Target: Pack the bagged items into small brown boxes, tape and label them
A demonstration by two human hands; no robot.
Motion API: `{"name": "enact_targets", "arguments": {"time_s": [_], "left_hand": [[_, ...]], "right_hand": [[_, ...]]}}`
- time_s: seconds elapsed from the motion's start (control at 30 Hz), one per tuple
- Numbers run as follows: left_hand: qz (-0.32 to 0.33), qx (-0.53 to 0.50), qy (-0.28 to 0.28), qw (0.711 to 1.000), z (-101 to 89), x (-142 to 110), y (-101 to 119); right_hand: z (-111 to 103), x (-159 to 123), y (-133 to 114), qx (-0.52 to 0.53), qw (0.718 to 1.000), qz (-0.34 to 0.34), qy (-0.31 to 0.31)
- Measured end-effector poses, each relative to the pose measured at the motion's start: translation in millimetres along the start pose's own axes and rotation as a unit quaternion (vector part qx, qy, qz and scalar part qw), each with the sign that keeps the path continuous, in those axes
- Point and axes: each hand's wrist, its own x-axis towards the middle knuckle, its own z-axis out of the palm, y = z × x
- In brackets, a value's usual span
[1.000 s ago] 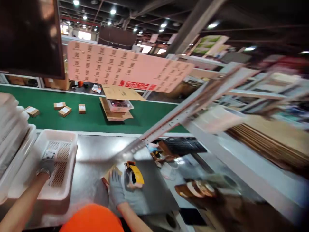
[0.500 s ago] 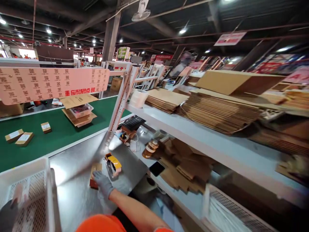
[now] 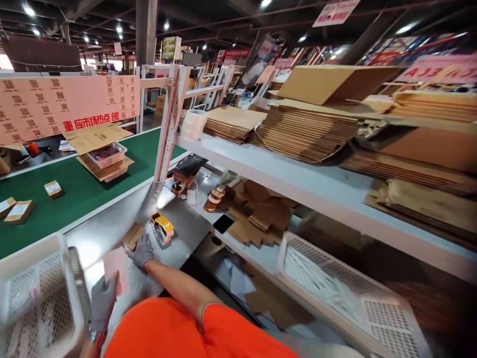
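Observation:
My left hand [image 3: 103, 298], in a grey glove, pinches a pale pink sheet [image 3: 115, 266] between thumb and fingers over the metal table, just right of a white perforated basket [image 3: 61, 278]. A small brown cardboard box [image 3: 133, 234] lies beyond the sheet on the tabletop. Gloved in grey too, my right hand [image 3: 142, 251] grips the near right side of this box, its fingers partly hiding it. A yellow tape dispenser [image 3: 162, 226] rests right of the box, apart from my hand.
A green conveyor belt [image 3: 33, 176] runs behind the table with several small boxes. On the right, a white shelf [image 3: 268, 161] bears stacks of flat cardboard [image 3: 305, 132]. Below are a phone [image 3: 222, 223], a brown bottle [image 3: 213, 200] and another white basket [image 3: 346, 283].
My left hand has come from the left basket to the table with the pink sheet. My right hand still has the box, which is turned and tilted differently. The camera view has shifted.

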Motion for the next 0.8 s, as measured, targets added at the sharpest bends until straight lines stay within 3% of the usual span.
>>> {"name": "enact_targets", "arguments": {"time_s": [0.1, 0.23, 0.37, 0.5, 0.63, 0.73, 0.8], "left_hand": [[-0.012, -0.030, -0.034, 0.999, 3.3, -7.7, 2.3], [-0.048, -0.047, -0.075, 0.995, 5.1, -9.0, 13.6], [-0.056, -0.046, -0.077, 0.994, 18.5, -11.0, 25.3], [-0.062, -0.035, -0.054, 0.996, 34.2, -17.7, 29.8], [-0.069, -0.016, -0.048, 0.996, 51.7, -29.4, 32.8], [-0.069, -0.014, -0.059, 0.996, 64.7, -37.0, 36.1], [-0.065, -0.006, -0.071, 0.995, 71.3, -38.8, 40.5]], "right_hand": [[-13.9, 10.9, -1.4, -0.074, 0.993, -0.079, -0.054], [-21.0, 35.4, -15.1, -0.174, 0.950, -0.222, -0.136], [-16.3, 46.2, -21.0, -0.203, 0.932, -0.266, -0.143], [-17.8, 30.5, 8.7, -0.120, 0.937, -0.306, -0.116], [-33.7, 13.2, 48.2, -0.054, 0.958, -0.269, -0.086], [-49.3, 10.4, 67.0, 0.063, 0.984, -0.157, -0.061], [-58.7, 11.4, 76.3, 0.164, 0.983, -0.068, -0.043]]}}
